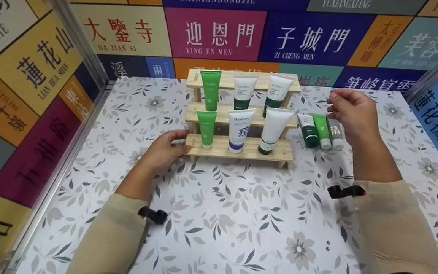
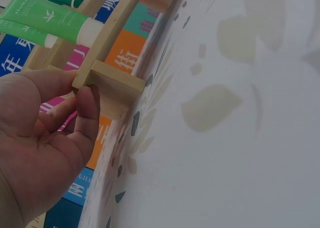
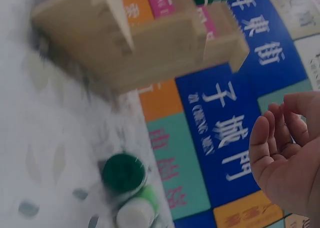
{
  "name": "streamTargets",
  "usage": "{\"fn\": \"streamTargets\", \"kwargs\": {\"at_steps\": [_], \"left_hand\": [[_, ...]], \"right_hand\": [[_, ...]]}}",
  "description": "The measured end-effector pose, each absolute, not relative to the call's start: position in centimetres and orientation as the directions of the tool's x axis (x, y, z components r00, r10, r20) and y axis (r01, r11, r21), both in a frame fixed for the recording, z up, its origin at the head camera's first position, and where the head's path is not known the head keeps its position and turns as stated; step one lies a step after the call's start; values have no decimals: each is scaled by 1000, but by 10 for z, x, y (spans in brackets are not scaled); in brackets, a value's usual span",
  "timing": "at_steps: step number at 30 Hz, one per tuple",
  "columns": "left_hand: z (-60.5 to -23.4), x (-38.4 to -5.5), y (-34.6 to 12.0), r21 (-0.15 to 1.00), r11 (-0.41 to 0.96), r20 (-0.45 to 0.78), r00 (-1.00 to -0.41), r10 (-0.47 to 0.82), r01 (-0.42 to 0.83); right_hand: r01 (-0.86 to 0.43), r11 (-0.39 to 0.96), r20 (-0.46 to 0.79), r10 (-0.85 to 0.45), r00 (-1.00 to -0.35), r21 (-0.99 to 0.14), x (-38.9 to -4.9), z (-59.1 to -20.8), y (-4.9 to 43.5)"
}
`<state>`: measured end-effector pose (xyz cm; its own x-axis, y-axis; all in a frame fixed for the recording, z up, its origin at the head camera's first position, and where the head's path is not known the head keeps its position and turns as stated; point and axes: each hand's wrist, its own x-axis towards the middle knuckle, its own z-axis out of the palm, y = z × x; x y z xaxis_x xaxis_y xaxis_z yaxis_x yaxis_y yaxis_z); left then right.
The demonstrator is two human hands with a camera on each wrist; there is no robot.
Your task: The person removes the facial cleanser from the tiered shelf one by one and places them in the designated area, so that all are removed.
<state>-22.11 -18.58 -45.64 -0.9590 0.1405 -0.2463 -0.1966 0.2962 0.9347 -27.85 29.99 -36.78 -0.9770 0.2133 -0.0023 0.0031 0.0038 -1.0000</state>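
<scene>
My left hand (image 1: 169, 150) grips the left end of the lowest step of a wooden three-step display rack (image 1: 242, 153); in the left wrist view the thumb and a finger pinch its corner. Three tubes stand on that step: a green tube (image 1: 206, 127), a white tube with a blue cap end (image 1: 240, 129) and a white tube with a dark green cap (image 1: 276, 127). Behind them, on the middle step, are another green tube (image 1: 210, 89) and two white-and-dark-green tubes. Raised to the rack's right, my right hand (image 1: 357, 114) has loosely bent fingers and holds nothing.
Right of the rack, three tubes lie side by side on the floral tabletop: a white one with a dark green cap (image 1: 310, 140), a green one (image 1: 321, 129) and a grey one (image 1: 335, 131). Panels with Chinese lettering (image 1: 215, 34) enclose the back and sides.
</scene>
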Motion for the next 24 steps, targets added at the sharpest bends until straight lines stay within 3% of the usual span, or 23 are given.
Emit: {"fn": "streamTargets", "kwargs": {"at_steps": [11, 24], "left_hand": [[-457, -221, -187, 934, 307, -238, -960, 151, -183], [-456, -220, -187, 936, 310, -228, -960, 163, -170]], "right_hand": [[-246, -47, 243, 62, -968, -968, -259, -342, 249], [-268, -51, 267, 17, -963, -962, -266, -332, 222]]}}
